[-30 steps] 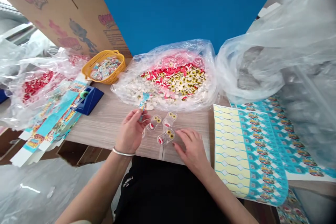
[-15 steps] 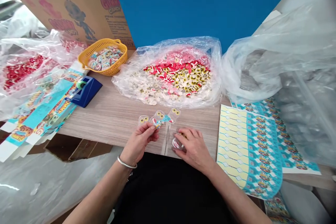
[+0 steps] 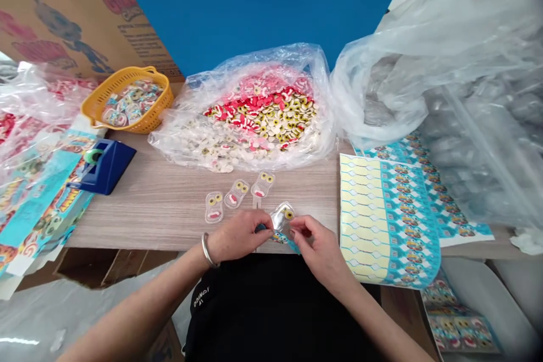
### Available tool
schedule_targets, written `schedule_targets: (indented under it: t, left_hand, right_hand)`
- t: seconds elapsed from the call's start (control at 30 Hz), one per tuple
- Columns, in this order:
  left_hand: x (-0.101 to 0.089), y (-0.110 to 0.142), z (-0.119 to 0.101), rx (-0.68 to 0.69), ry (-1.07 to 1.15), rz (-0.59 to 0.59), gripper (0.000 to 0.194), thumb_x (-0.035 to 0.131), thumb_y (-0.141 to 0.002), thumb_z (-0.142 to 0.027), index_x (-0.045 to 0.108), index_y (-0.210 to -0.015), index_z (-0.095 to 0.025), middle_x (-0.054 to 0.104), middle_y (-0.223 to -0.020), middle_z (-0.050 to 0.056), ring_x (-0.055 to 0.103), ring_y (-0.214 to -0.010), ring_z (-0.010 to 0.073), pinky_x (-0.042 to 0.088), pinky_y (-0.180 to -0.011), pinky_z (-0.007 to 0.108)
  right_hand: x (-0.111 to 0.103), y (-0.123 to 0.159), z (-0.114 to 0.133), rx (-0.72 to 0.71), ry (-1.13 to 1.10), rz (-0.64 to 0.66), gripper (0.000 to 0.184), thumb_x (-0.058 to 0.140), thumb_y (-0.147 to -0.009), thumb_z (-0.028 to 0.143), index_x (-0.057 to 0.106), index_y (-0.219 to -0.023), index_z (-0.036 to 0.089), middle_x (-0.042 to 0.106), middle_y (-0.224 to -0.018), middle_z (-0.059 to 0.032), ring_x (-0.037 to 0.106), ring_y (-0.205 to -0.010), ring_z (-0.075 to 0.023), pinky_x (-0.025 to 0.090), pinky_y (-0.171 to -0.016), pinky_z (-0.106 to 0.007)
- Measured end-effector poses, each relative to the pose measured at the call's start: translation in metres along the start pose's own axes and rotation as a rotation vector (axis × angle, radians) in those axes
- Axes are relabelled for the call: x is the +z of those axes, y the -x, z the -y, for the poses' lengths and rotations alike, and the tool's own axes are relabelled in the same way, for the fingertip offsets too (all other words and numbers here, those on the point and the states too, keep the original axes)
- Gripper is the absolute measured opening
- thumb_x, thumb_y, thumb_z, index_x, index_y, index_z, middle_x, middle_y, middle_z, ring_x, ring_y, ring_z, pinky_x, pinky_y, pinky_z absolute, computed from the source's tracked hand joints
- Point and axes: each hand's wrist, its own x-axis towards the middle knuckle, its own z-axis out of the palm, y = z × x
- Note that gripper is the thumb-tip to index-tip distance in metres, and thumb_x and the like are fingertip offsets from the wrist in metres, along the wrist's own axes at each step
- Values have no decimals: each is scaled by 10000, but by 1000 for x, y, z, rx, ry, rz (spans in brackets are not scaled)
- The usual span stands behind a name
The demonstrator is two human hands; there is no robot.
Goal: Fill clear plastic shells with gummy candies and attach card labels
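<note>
Close to the table's front edge, a clear plastic blister pack (image 3: 283, 215) with a yellow-ringed gummy eye is tilted up between my hands. A blue printed label (image 3: 280, 238) shows just below it, partly hidden by my fingers. My left hand (image 3: 244, 232) is closed, thumb and fingertips pinching at the pack and label's left side. My right hand (image 3: 317, 246) has its thumb and fingers curled together at the pack's right edge. Beyond them lie three filled blister packs, a left one (image 3: 214, 207), a middle one (image 3: 236, 193) and a right one (image 3: 263, 184), each with eyes and red lips.
A clear bag of loose gummies (image 3: 271, 119) spreads across the back. Label sheets (image 3: 388, 218) lie at the right beside large plastic bags (image 3: 475, 141). On the left are a yellow basket (image 3: 159, 110), a blue tape dispenser (image 3: 112, 167) and flat printed cartons (image 3: 46, 186).
My right hand has raised the blister pack off the table. The left hand has brought the blue label down and right to it, uncovering the filled packs. The view has shifted right.
</note>
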Motion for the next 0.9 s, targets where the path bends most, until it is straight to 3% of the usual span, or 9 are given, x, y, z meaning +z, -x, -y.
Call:
schedule_targets:
  t: [0.1,0.33,0.43,0.53,0.73,0.83,0.9]
  left_hand:
    - [-9,-9,-2,-21,-130,18,178,543,-888,-262,707,-910,-198,726,-896,30,634,-859,177,432,-788,277]
    - [-27,-28,-18,60,-373,132,155,530,-868,-215,681,-849,-191,706,-823,20,617,-775,178,390,-704,273]
    - [-28,-32,-22,73,-371,153,161,531,-863,-236,686,-836,-199,685,-773,20,596,-704,175,367,-657,272]
    - [-30,-37,-20,93,-307,189,182,536,-869,-262,702,-807,-222,674,-731,11,587,-683,175,359,-653,271]
    - [-33,-43,-6,21,-198,188,64,653,-783,-260,714,-792,-243,656,-676,-10,564,-642,169,345,-623,267]
    - [-34,-50,-3,-34,-228,126,255,733,-724,-313,688,-964,-239,641,-681,-20,551,-607,167,337,-603,261]
    - [-34,-56,-3,-30,-279,128,243,735,-724,-309,674,-946,-231,650,-712,-12,570,-650,177,348,-626,262]
  right_hand:
    - [12,1,-7,75,-136,-1,111,547,-927,318,598,-922,219,612,-777,9,559,-703,-157,449,-649,-273]
    - [9,-5,-1,84,-213,-200,295,451,-971,447,600,-889,207,614,-824,-18,560,-753,-165,441,-680,-280]
    - [11,-5,-1,79,-190,-161,199,583,-896,404,600,-956,215,626,-840,-8,558,-745,-164,441,-673,-276]
    - [19,-4,-3,101,-199,-103,116,576,-878,339,580,-877,223,566,-735,17,511,-665,-148,404,-608,-262]
    - [30,-5,-4,243,-537,-65,223,629,-808,386,464,-824,238,470,-646,64,440,-570,-117,351,-538,-241]
    - [32,-8,-4,284,-603,-61,262,654,-768,388,443,-819,240,459,-617,78,420,-534,-109,328,-513,-236]
    - [32,-10,-6,295,-548,-88,239,644,-770,362,445,-820,239,472,-614,76,431,-534,-114,335,-515,-241]
